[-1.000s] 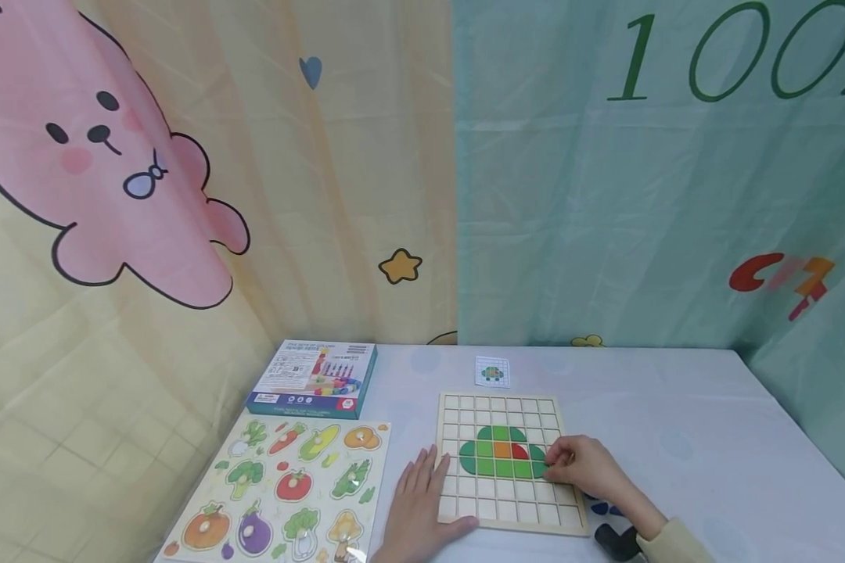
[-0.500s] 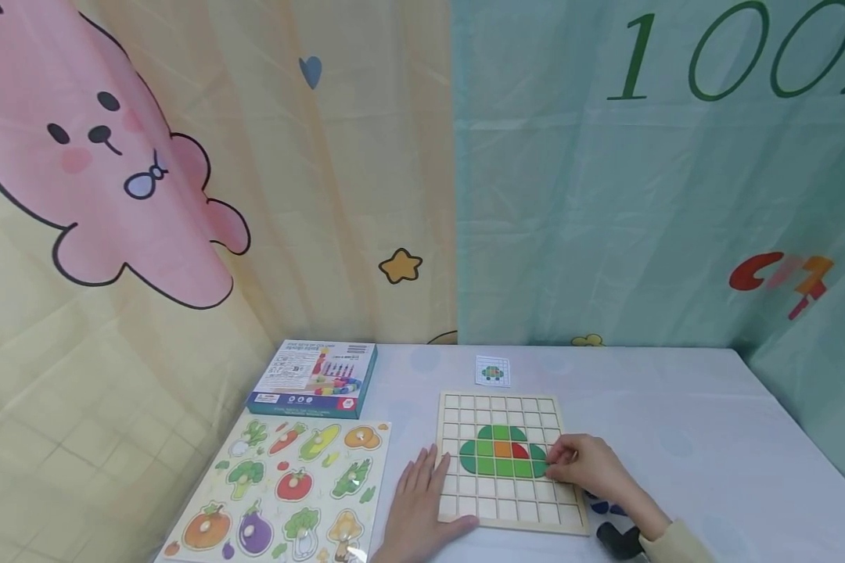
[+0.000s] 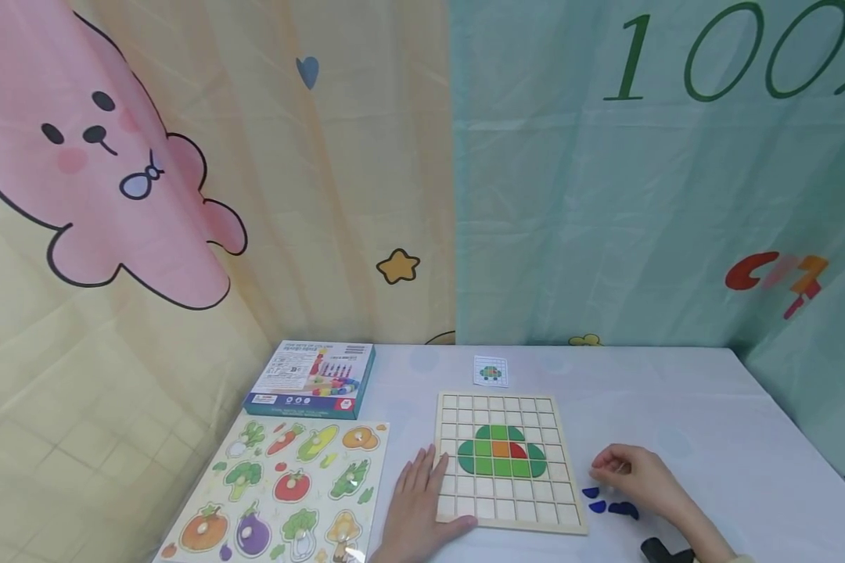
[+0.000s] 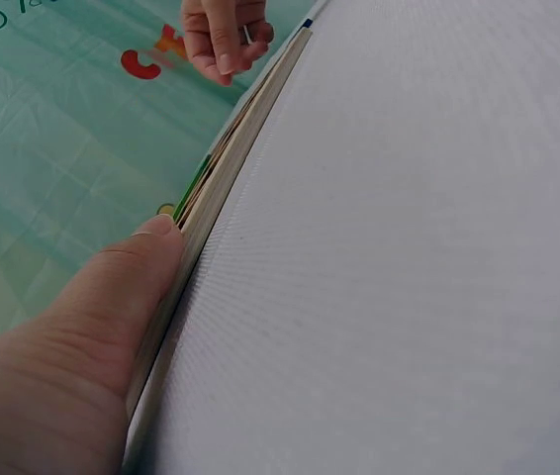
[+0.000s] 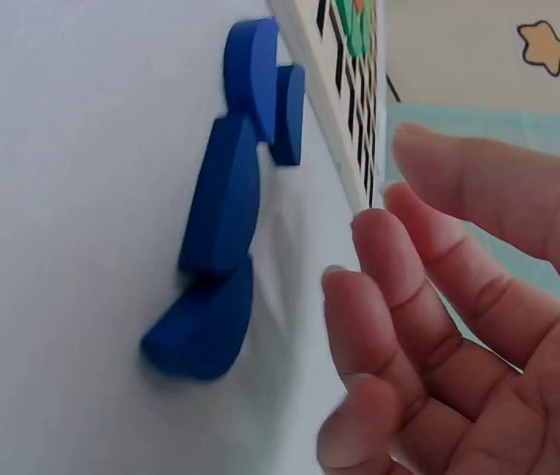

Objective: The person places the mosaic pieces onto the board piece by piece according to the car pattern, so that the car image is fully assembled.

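Note:
A wooden grid board (image 3: 510,507) lies on the table, with green, orange and red pieces (image 3: 503,467) set in its middle squares as one rounded shape. My left hand (image 3: 417,504) rests at the board's left side, fingers stretched along the frame and thumb at the near edge. Off the board's right side, my right hand (image 3: 634,473) hovers with loosely bent fingers and nothing between them. Just below it lie several blue half-round pieces (image 3: 597,507). The right wrist view shows these blue pieces (image 5: 223,198) close up, beside the fingertips (image 5: 374,237) and apart from them.
A small pattern card (image 3: 490,371) lies behind the board. To the left are a vegetable picture board (image 3: 317,500) and a boxed set (image 3: 313,379). Curtains (image 3: 366,195) hang behind the table.
My right hand has left the green piece at the shape's right edge and moved right, off the board, over the blue pieces. The left hand stays at the board.

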`<control>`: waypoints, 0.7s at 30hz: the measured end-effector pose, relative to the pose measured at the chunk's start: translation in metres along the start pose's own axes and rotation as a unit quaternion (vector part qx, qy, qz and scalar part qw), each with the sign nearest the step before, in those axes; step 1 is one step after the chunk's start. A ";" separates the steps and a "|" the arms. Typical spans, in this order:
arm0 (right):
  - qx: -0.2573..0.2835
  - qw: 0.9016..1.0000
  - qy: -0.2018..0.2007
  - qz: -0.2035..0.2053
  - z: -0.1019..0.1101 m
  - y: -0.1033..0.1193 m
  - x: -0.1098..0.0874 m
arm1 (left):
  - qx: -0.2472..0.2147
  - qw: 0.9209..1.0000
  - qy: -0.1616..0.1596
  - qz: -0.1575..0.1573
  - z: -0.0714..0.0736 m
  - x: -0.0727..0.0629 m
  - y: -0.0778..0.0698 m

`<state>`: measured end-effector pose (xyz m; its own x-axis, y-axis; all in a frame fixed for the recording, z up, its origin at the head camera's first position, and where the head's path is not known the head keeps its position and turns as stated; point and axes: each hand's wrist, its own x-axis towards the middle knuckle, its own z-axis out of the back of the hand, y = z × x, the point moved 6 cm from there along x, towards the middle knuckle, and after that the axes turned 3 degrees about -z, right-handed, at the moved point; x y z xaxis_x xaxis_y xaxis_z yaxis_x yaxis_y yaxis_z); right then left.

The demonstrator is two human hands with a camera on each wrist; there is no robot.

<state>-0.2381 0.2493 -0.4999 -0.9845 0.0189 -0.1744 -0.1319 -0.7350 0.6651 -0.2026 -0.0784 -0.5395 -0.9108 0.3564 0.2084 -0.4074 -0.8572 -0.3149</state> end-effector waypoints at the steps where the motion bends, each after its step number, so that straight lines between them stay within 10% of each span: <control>1: 0.000 1.000 0.005 0.000 0.000 -0.002 0.000 | 0.000 1.000 -0.001 0.000 0.001 0.000 0.000; 21: -0.019 1.000 0.022 -0.006 -0.014 -0.008 0.001 | 0.008 1.000 -0.004 -0.002 -0.003 0.000 0.002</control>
<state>-0.2364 0.2461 -0.5153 -0.9768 -0.0015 -0.2141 -0.1379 -0.7607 0.6343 -0.2032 -0.0788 -0.5432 -0.9091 0.3563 0.2161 -0.4090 -0.8618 -0.3000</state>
